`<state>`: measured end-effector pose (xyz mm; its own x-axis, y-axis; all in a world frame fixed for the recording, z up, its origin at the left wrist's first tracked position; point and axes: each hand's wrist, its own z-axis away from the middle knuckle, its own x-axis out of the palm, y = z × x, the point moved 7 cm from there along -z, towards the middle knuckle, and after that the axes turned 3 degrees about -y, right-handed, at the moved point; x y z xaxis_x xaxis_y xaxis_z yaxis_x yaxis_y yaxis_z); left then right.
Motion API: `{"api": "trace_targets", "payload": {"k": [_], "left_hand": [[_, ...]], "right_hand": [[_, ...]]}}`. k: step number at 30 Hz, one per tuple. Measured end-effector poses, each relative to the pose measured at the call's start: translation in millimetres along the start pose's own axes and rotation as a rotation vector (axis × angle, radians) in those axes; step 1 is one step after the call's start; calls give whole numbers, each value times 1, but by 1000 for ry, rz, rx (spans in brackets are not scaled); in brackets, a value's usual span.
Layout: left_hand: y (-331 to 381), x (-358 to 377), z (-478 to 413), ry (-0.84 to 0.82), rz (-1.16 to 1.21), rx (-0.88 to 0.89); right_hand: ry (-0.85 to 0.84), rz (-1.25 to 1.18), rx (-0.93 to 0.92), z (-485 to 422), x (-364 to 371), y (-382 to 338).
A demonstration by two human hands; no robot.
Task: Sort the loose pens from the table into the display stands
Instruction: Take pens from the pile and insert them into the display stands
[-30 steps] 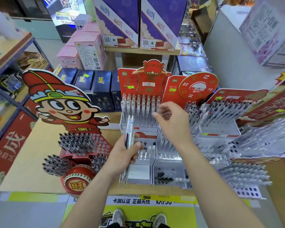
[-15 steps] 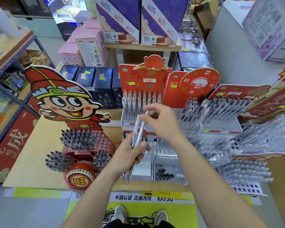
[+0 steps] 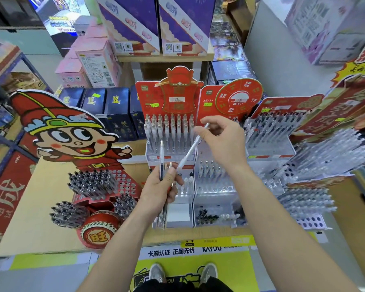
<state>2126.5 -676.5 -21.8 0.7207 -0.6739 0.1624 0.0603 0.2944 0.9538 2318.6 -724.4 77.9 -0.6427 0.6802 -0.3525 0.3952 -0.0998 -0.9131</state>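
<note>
Shoes [image 3: 156, 272], grey and rounded, stand nearest on a glossy yellow floor mat [image 3: 230, 270]. Just beyond, the left hand [image 3: 159, 187] is clenched round a slim bundle of clear plastic pens [image 3: 161, 159], held upright over the brown cardboard surface [image 3: 40, 207]. Left of that hand, a round drum-shaped stand [image 3: 97, 232] bristles with dark-tipped pens. Right of it and higher, the right hand [image 3: 223, 142] pinches one thin white pen [image 3: 190, 151] near its top; the pen slants down, ending just beside the left thumb. Past both hands rises a stepped acrylic stand [image 3: 214, 199], its upper tier packed with white-capped pens [image 3: 169, 131] before red card backing [image 3: 177, 95]
</note>
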Motion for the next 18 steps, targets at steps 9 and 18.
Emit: {"api": "trace_targets", "payload": {"k": [9,18], "left_hand": [[-13,21,-10,-95,-139,-28],[-36,56,-20,-221,-259,-88]], "right_hand": [[0,98,1,18,-17,5],[67,98,89,46,-53,28]]}}
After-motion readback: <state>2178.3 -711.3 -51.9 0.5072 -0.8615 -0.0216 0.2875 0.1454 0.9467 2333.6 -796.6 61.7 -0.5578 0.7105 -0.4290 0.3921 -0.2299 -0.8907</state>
